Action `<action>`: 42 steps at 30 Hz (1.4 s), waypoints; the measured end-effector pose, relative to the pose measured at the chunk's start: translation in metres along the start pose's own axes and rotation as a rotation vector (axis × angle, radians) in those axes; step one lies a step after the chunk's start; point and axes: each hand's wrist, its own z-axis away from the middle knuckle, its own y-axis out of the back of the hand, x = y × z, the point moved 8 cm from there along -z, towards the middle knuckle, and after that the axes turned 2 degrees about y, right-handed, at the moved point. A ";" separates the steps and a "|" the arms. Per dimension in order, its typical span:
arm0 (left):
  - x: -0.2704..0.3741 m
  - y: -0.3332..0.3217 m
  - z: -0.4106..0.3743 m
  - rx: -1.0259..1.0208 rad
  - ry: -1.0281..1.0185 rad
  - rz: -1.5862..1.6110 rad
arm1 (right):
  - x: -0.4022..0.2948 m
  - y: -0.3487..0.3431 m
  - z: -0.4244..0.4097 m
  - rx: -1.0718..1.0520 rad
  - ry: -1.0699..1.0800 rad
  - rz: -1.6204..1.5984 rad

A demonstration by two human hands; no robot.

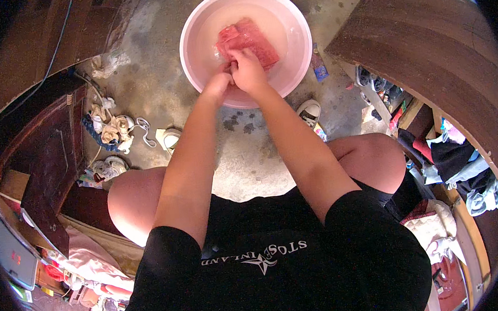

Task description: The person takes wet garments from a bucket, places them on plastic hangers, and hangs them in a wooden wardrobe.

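Observation:
A red cloth [251, 38], wet and loosely folded, lies in cloudy water inside a round pink plastic basin [188, 51] on the floor in front of me. My right hand [247, 71] is over the near edge of the cloth, its fingers curled on the fabric. Close against it, my left hand [220, 84] is inside the near rim, fingers bent toward the cloth's near left corner. The two hands meet there, and their fingertips are partly hidden. Whether the left fingers grip fabric cannot be made out.
Dark wooden furniture panels stand left [68, 142] and right [414, 44]. Crumpled papers and a white cord [144, 132] lie on the concrete floor [249, 155] at left. A blue wrapper [320, 73] lies beside the basin. Clothes [453, 158] fill a shelf at right. My shoes [309, 111] flank the near floor.

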 end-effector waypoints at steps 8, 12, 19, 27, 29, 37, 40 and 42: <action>0.005 0.022 -0.033 0.217 0.002 -0.409 | 0.046 0.050 -0.011 0.186 -0.181 0.492; -0.015 0.041 -0.048 0.282 -0.011 -0.087 | 0.017 0.031 -0.010 -0.013 0.047 0.497; 0.008 -0.002 -0.014 0.243 0.113 0.049 | 0.019 -0.002 -0.006 -0.072 0.136 0.514; 0.022 -0.001 -0.026 0.275 -0.186 0.070 | 0.037 0.013 0.001 -0.256 0.329 0.383; 0.019 0.012 -0.034 0.291 -0.220 0.114 | 0.019 0.030 0.003 -0.303 0.268 0.408; 0.008 0.022 -0.026 0.262 -0.042 -0.030 | 0.048 0.050 -0.031 -0.148 -0.072 0.579; 0.011 0.007 -0.012 0.293 -0.007 -0.041 | 0.067 0.039 -0.041 -0.260 -0.171 0.477; 0.019 0.007 -0.006 0.366 -0.006 -0.331 | 0.082 0.024 -0.052 -0.384 -0.072 0.260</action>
